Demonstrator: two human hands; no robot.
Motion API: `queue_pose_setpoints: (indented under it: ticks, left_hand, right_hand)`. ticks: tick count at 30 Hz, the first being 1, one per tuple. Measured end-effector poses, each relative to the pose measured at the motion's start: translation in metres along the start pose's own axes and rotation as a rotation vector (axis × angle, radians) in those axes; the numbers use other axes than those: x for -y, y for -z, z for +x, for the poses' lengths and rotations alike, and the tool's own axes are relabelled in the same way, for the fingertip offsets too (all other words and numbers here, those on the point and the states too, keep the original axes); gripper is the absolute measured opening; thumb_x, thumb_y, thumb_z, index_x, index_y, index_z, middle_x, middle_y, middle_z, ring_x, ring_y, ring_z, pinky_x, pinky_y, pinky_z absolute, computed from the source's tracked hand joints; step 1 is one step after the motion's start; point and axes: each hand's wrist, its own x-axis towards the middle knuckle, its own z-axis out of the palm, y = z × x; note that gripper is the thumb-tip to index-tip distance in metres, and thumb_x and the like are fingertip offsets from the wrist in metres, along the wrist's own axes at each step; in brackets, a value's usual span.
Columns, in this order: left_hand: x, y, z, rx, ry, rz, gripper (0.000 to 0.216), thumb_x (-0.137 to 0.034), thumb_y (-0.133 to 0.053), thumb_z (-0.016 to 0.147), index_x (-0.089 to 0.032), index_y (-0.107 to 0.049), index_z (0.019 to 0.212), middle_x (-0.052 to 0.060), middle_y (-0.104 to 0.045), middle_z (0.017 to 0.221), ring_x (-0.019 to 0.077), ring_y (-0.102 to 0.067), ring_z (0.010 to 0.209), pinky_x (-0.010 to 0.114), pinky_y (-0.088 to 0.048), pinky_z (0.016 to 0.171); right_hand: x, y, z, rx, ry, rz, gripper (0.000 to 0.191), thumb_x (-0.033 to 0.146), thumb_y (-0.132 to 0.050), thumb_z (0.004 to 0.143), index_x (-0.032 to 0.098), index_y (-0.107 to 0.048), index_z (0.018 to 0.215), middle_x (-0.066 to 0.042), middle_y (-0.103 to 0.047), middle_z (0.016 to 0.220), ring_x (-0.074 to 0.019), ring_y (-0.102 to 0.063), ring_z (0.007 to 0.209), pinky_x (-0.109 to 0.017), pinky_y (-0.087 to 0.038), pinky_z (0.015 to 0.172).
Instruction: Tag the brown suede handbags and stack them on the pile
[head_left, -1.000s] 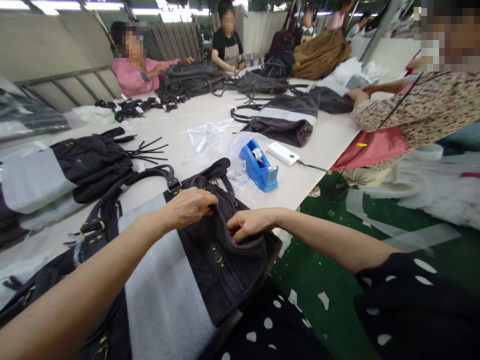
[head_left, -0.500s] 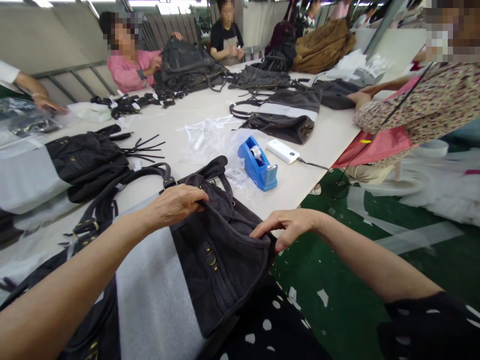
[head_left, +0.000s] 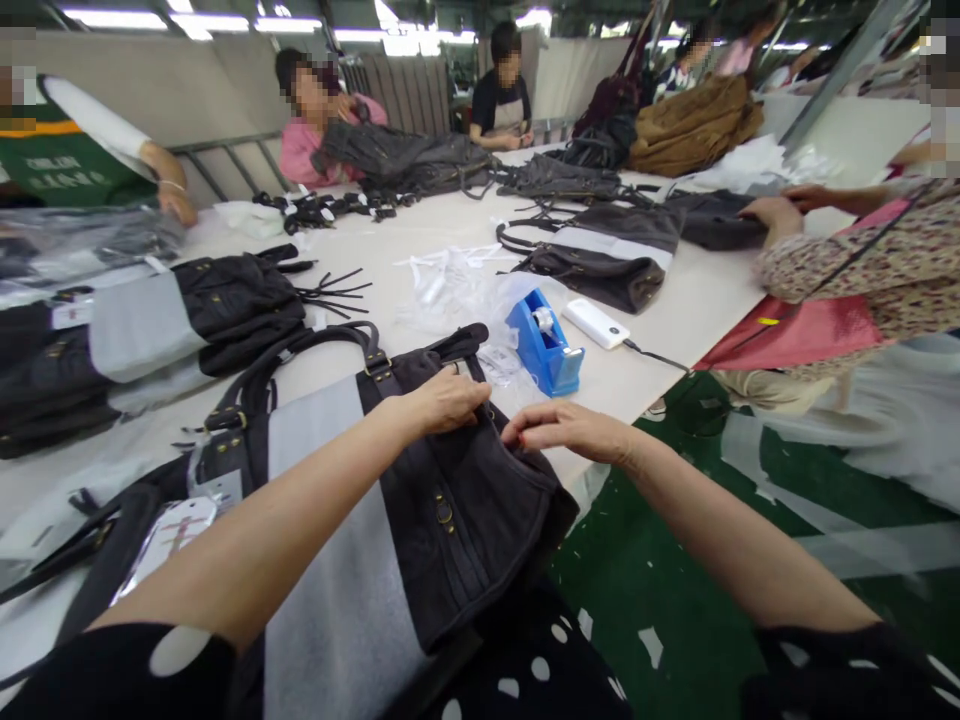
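A dark grey handbag [head_left: 487, 530] lies across the table's near edge, with a pale grey wrap [head_left: 322, 560] around its middle. My left hand [head_left: 454, 398] is closed on the upper edge of the bag near its end. At the side edge of that same end, my right hand [head_left: 566, 432] has its fingertips and thumb together on the fabric. The bag's handles [head_left: 300, 345] arch out to the left onto the table. A small brass ring fitting [head_left: 444, 512] shows on the bag's side panel.
Beyond the bag stand a blue tape dispenser [head_left: 546, 345], a white power bank [head_left: 595, 323] with a cable, and crumpled clear plastic [head_left: 457, 295]. Another wrapped bag [head_left: 232, 310] lies left. Co-workers handle bags around the table [head_left: 360, 240]. Scraps lie on the green floor [head_left: 637, 540].
My left hand has moved right along the bag's upper edge, closer to my right hand. My right hand has shifted slightly up along the side edge. The view has swung left and up.
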Motion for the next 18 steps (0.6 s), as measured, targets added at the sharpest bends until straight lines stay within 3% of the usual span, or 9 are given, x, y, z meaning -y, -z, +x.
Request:
queue_pose_setpoints:
  ticks: [2,4,6,9,11,14,18]
  left_hand:
    - [-0.002,-0.006,0.002,-0.094,0.01,0.036,0.02,-0.031,-0.057,0.075,-0.015,-0.053,0.087,0.008,-0.061,0.088,0.0227,-0.054,0.085,0.034,-0.033,0.074]
    - [-0.005,-0.01,-0.002,-0.202,0.059,0.085,0.023,-0.031,-0.058,0.074,-0.013,-0.054,0.087,0.011,-0.059,0.09,0.0247,-0.051,0.088,0.037,-0.032,0.077]
    - [-0.011,-0.012,-0.012,-0.302,0.102,0.126,0.028,-0.031,-0.06,0.072,-0.011,-0.054,0.089,0.014,-0.058,0.093,0.0267,-0.049,0.091,0.04,-0.03,0.081]
    - [-0.018,-0.01,-0.045,-0.417,0.154,0.155,0.033,-0.031,-0.061,0.072,-0.009,-0.053,0.096,0.015,-0.055,0.102,0.0276,-0.046,0.099,0.041,-0.028,0.087]
    - [-0.018,-0.006,-0.086,-0.438,0.2,0.144,0.033,-0.029,-0.06,0.074,-0.012,-0.052,0.1,0.014,-0.053,0.108,0.0263,-0.044,0.105,0.039,-0.029,0.088]
    - [-0.014,-0.002,-0.176,-0.384,0.405,0.081,0.028,-0.028,-0.056,0.078,-0.015,-0.052,0.102,0.011,-0.053,0.111,0.0234,-0.044,0.107,0.036,-0.032,0.088]
    - [-0.025,-0.014,-0.312,-0.313,1.025,-0.087,0.022,-0.029,-0.048,0.08,-0.015,-0.056,0.095,0.009,-0.057,0.101,0.0213,-0.05,0.098,0.033,-0.038,0.084]
  right_hand:
    - [0.0,-0.007,0.02,-0.229,-0.066,-0.11,0.048,0.053,-0.055,0.074,0.011,-0.06,0.097,-0.009,-0.063,0.092,-0.0192,-0.058,0.086,-0.029,-0.046,0.072]
    - [-0.003,-0.016,0.043,-0.354,-0.146,-0.328,0.054,0.055,-0.062,0.066,0.012,-0.058,0.099,-0.01,-0.063,0.091,-0.0225,-0.058,0.085,-0.032,-0.045,0.071]
    - [-0.009,-0.024,0.062,-0.395,-0.168,-0.517,0.06,0.048,-0.07,0.058,0.012,-0.056,0.105,-0.01,-0.062,0.094,-0.0256,-0.057,0.088,-0.035,-0.044,0.075]
    - [-0.023,-0.026,0.078,-0.38,-0.2,-0.569,0.066,0.038,-0.069,0.059,0.013,-0.048,0.117,-0.01,-0.063,0.098,-0.0262,-0.058,0.091,-0.036,-0.044,0.078]
    - [-0.031,-0.021,0.081,-0.33,-0.199,-0.541,0.06,0.036,-0.066,0.062,0.014,-0.049,0.115,-0.009,-0.064,0.097,-0.0256,-0.059,0.09,-0.036,-0.045,0.078]
    - [-0.041,-0.014,0.08,-0.267,-0.139,-0.497,0.052,0.041,-0.063,0.063,0.014,-0.055,0.107,-0.011,-0.064,0.101,-0.0262,-0.06,0.092,-0.036,-0.047,0.08]
    - [-0.051,-0.008,0.081,-0.228,-0.158,-0.444,0.053,0.049,-0.063,0.061,0.016,-0.058,0.102,-0.011,-0.065,0.102,-0.0281,-0.062,0.088,-0.037,-0.05,0.078]
